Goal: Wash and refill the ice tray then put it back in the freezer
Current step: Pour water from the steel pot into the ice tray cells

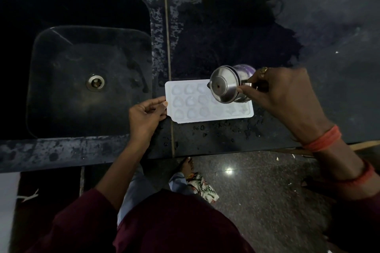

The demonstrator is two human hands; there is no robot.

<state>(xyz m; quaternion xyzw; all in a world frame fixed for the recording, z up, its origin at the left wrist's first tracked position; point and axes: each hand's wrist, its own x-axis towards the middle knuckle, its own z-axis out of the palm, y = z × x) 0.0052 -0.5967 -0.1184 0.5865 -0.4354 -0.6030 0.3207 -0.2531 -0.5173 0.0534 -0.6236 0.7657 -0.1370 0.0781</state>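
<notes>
A white plastic ice tray (195, 107) with heart-shaped cells lies flat on the dark counter, just right of the sink. My left hand (147, 112) pinches the tray's left edge between thumb and fingers. My right hand (283, 92) grips a small steel jug (228, 85) by its handle and holds it tipped on its side above the tray's right half, its base facing the camera. The jug hides several cells at the tray's upper right. The left cells look filled with water.
A deep dark sink (90, 80) with a round drain (95, 82) sits to the left. The counter (329, 47) is wet behind the tray, with droplets along its front edge. A foot and patterned cloth show on the floor below.
</notes>
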